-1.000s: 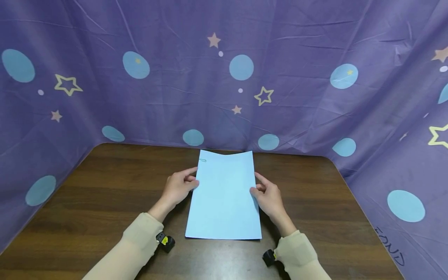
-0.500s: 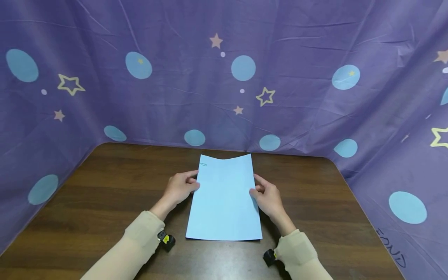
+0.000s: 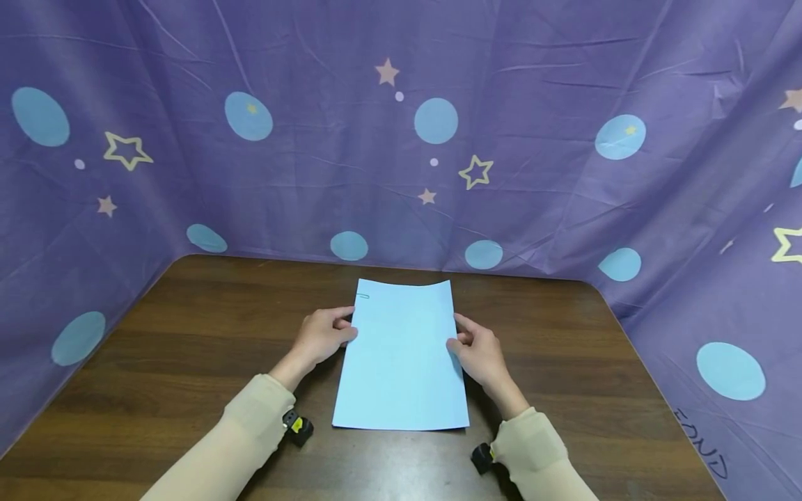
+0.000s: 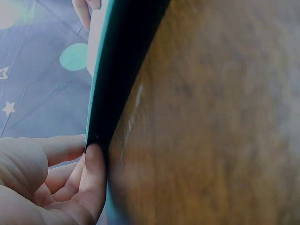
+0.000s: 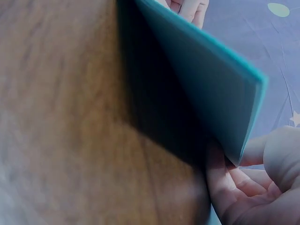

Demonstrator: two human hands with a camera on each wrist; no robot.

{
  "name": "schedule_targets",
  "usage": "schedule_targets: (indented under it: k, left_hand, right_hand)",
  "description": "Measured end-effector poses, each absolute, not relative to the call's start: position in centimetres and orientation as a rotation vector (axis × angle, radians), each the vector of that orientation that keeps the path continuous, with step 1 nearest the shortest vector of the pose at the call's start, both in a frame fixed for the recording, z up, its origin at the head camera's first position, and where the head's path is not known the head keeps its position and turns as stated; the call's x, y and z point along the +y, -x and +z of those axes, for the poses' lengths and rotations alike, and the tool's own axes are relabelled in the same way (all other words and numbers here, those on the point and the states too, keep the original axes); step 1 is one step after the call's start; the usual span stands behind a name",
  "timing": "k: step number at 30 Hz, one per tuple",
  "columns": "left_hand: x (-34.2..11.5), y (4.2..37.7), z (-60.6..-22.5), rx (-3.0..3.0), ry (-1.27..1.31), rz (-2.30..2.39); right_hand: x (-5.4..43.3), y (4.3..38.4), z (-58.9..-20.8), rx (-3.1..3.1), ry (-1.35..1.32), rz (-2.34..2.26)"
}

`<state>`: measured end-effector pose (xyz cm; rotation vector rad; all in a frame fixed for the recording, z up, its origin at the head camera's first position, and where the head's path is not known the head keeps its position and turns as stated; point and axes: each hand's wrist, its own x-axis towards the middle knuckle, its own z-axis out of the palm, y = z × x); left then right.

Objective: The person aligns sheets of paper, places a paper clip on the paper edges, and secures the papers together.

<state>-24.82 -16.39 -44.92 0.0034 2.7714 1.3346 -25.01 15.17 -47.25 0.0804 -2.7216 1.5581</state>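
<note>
Light blue sheets of paper [image 3: 401, 362] lie one on another in front of me, seen almost face-on in the head view. A small paper clip [image 3: 363, 296] sits at their upper left edge. My left hand [image 3: 321, 337] pinches the left edge, thumb on top and fingers at the side and below. On the opposite edge my right hand [image 3: 480, 352] pinches the paper in the same way. The right wrist view shows the paper stack [image 5: 206, 70] edge-on, tilted above the table with a dark shadow under it. From the left wrist its thin edge [image 4: 96, 84] shows.
A brown wooden table [image 3: 207, 348] spreads around the paper on all sides. Behind it and at both sides hangs a purple curtain [image 3: 301, 174] with blue dots and stars. A black wrist camera [image 3: 298, 428] is strapped to each sleeve.
The far edge of the paper has come down and towards me, and its sag has flattened. Both hands keep their pinch on the sides, nearly in the same place.
</note>
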Motion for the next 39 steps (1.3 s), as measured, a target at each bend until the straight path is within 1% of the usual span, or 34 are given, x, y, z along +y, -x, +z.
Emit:
schedule_targets:
  k: [18, 39]
  left_hand:
    - [-16.44, 25.05, -44.57, 2.793, -0.020, 1.260]
    - [-16.75, 25.30, -44.57, 2.814, -0.078, 1.151]
  right_hand:
    - [15.40, 25.22, -46.91, -2.799, -0.091, 1.523]
    - [15.18, 25.66, -46.31, -2.996, -0.127, 1.257]
